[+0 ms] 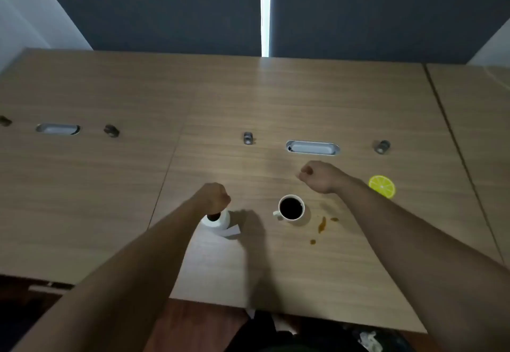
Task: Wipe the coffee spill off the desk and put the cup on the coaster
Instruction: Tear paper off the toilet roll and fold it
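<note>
A white cup (291, 208) full of dark coffee stands on the wooden desk (248, 97), handle to the left. Brown coffee spill (321, 224) streaks and drops lie just right of and in front of the cup. A yellow lemon-slice coaster (382, 186) lies further right. A white tissue roll (218, 222) stands left of the cup with a loose end hanging out. My left hand (215, 198) hovers fisted right above the roll's top; whether it touches the roll is unclear. My right hand (317, 176) is a closed fist with nothing in it, behind the cup.
Two oval cable grommets (313, 148) (58, 129) and several small dark metal fittings (248, 138) sit in a row across the desk's middle. A seam separates a second desk panel on the left. The near desk edge runs below my arms.
</note>
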The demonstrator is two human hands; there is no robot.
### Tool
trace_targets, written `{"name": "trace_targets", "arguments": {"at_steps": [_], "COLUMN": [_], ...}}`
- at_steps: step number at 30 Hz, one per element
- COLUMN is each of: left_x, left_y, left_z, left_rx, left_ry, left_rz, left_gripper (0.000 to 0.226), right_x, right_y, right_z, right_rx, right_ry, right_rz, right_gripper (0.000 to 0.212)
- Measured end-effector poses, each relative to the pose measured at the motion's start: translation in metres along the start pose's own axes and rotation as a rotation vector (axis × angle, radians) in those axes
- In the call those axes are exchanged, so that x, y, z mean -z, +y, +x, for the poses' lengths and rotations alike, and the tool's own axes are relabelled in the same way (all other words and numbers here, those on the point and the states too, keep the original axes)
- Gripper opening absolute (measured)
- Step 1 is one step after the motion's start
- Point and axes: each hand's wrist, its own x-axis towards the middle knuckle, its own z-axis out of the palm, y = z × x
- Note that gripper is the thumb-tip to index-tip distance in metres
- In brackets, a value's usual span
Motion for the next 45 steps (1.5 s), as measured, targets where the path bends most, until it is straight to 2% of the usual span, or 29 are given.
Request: {"name": "trace_targets", "arguments": {"at_steps": [1, 4, 10, 12, 14, 16, 20, 24, 27, 29, 32, 36, 40, 45], "left_x": [-0.010, -0.040, -0.098, -0.107, -0.109, -0.108, -0.095, -0.070, -0.052, -0.044, -0.036, -0.028, -0.021, -0.014], "left_y": [-0.005, -0.016, -0.026, -0.031, -0.039, -0.047, -0.056, -0.054, -0.048, -0.047, -0.046, -0.043, -0.041, -0.035], "left_z": [0.002, 0.002, 0.011, 0.013, 0.017, 0.019, 0.019, 0.002, -0.010, -0.013, -0.016, -0.019, -0.018, -0.021], "left_rx": [0.052, 0.218, 0.342, 0.309, 0.245, 0.184, 0.092, -0.071, -0.164, -0.216, -0.264, -0.285, -0.298, -0.300], "left_ry": [0.033, 0.164, 0.096, 0.106, 0.131, 0.155, 0.199, 0.105, 0.012, -0.024, -0.062, -0.097, -0.121, -0.148], "left_rz": [0.020, 0.016, -0.054, -0.166, -0.293, -0.360, -0.569, -0.961, -1.209, -1.265, -1.291, -1.312, -1.347, -1.441], "left_gripper": [0.040, 0.048, 0.074, 0.065, 0.046, 0.036, 0.036, 0.044, 0.030, 0.026, 0.027, 0.032, 0.034, 0.038], "right_x": [-0.008, -0.034, -0.080, -0.092, -0.100, -0.106, -0.117, -0.115, -0.113, -0.114, -0.108, -0.099, -0.094, -0.094], "right_y": [-0.001, -0.007, -0.017, -0.020, -0.024, -0.026, -0.024, -0.030, -0.035, -0.038, -0.049, -0.060, -0.065, -0.063], "right_z": [-0.001, -0.005, -0.023, -0.028, -0.033, -0.038, -0.041, -0.049, -0.053, -0.051, -0.054, -0.057, -0.057, -0.055], "right_rx": [0.000, -0.028, -0.012, -0.008, -0.005, -0.017, -0.099, -0.136, -0.142, -0.184, -0.289, -0.342, -0.282, -0.207], "right_ry": [-0.022, -0.036, -0.049, -0.056, -0.059, -0.059, -0.063, -0.067, -0.075, -0.100, -0.170, -0.298, -0.467, -0.546], "right_rz": [0.021, 0.072, 0.109, 0.132, 0.152, 0.185, 0.322, 0.465, 0.588, 0.695, 0.905, 1.101, 1.067, 0.969], "right_gripper": [0.027, 0.042, 0.027, 0.025, 0.033, 0.036, 0.032, 0.036, 0.052, 0.065, 0.062, 0.079, 0.082, 0.068]}}
